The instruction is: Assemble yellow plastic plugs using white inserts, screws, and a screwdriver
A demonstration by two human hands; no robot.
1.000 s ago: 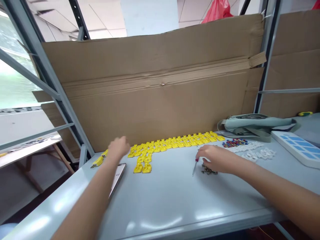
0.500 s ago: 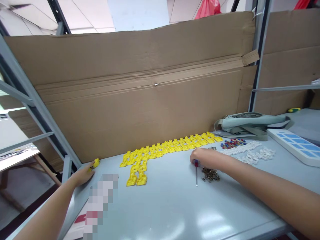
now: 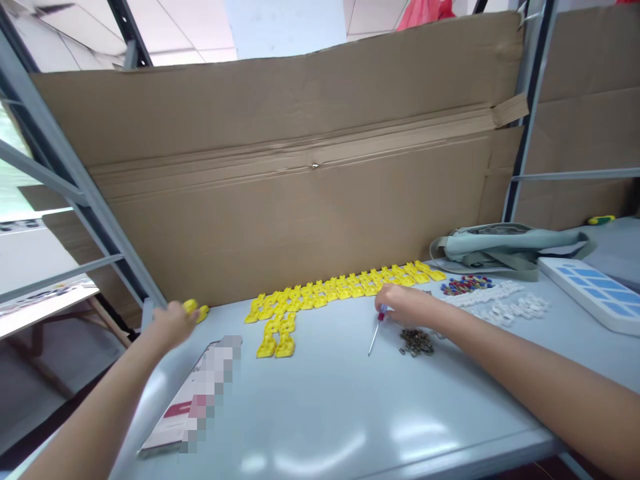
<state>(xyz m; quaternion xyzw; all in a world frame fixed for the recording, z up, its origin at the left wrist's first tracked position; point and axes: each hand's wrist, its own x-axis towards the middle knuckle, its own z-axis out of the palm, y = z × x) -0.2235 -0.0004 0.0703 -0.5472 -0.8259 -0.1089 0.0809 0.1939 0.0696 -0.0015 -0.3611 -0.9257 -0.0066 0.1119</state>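
At the left end of the table, my left hand [image 3: 175, 325] is closed around a yellow plastic part [image 3: 190, 306]. Just beyond its fingers is a second yellow part [image 3: 203, 313], apparently on the tabletop. My right hand [image 3: 395, 301] grips a screwdriver [image 3: 374, 335], its red-and-clear handle mostly hidden and its shaft pointing down and left. Small brass-coloured metal pieces [image 3: 417, 342] lie heaped just below that hand. A long row of yellow plastic parts [image 3: 320, 293] runs along the cardboard, with several more [image 3: 276, 343] lined up in front of its left end.
Tall cardboard [image 3: 300, 220] closes off the table's back. Right of my right arm lie red and blue small parts [image 3: 466, 285], white plastic pieces [image 3: 515, 310], a grey-green bag [image 3: 505, 247] and a white-and-blue panel [image 3: 595, 293]. A partly blurred box [image 3: 193, 400] lies at left.
My left hand has risen slightly with a yellow part, showing another behind it. My right hand has shifted a little left, and the screwdriver has swung from near vertical to tilted.
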